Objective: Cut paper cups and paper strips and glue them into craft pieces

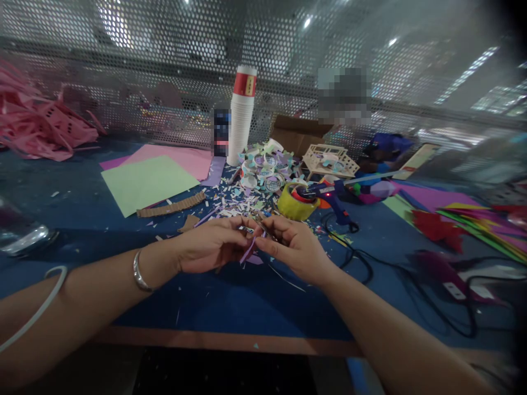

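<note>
Blue surface [255, 310], reddish-brown front edge [230, 339]; dark below. Perforated grey metal panel [164, 66] along the back. Bright light spots [307, 22] across its upper part; reflected or shining through, cannot tell.

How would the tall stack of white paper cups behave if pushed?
The tall stack of white paper cups would probably tip easily, being narrow for its height. It may be light for its size, as it looks like nested paper. Toppled, it might roll, given its round sides.
</note>
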A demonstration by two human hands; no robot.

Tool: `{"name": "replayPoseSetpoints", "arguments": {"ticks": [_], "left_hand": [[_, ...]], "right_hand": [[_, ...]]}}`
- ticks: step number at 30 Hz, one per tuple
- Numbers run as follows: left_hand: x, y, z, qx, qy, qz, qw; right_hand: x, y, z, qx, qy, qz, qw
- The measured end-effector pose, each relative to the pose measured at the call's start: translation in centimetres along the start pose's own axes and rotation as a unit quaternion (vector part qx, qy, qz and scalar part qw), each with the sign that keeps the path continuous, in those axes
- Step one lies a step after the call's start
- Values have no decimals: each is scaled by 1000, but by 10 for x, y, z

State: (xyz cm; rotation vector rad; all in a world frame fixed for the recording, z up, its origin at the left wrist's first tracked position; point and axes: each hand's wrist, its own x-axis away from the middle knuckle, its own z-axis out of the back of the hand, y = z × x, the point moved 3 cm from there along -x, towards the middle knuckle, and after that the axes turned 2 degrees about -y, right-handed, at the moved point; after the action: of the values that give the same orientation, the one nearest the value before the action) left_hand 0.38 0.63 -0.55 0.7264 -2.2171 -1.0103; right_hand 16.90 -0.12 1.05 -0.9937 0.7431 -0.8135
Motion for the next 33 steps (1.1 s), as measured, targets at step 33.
{"name": "replayPoseSetpoints", "arguments": {"ticks": [33], "left_hand": [[6,14,9,-186,93,-155,966]], "right_hand": [[5,1,6,189,38,32,981]]}}
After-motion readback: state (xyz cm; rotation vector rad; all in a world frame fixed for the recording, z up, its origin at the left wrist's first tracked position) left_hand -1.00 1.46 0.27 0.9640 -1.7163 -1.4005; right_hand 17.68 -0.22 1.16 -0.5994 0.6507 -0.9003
